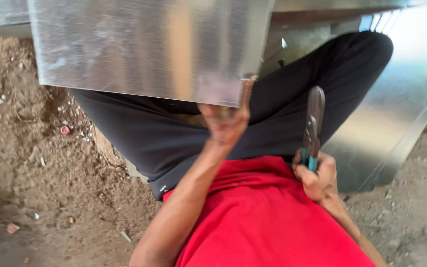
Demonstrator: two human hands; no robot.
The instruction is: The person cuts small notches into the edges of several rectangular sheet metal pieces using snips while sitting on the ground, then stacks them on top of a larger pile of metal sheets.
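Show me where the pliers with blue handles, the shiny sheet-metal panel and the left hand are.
Pliers with blue handles [314, 118]: head view, on the dark metal jaws above the right hand.
Shiny sheet-metal panel [144, 44]: head view, on its flat face.
Left hand [226, 121]: head view, on the back of the hand.

Left hand [226, 121] fingertips behind metal sheet [144, 47]

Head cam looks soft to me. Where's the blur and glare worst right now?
Head view: motion blur smears the left hand at the lower edge of the sheet metal panel; the panel shows streaky glare, and the second sheet at right washes out near the top. The right hand and pliers read sharper.
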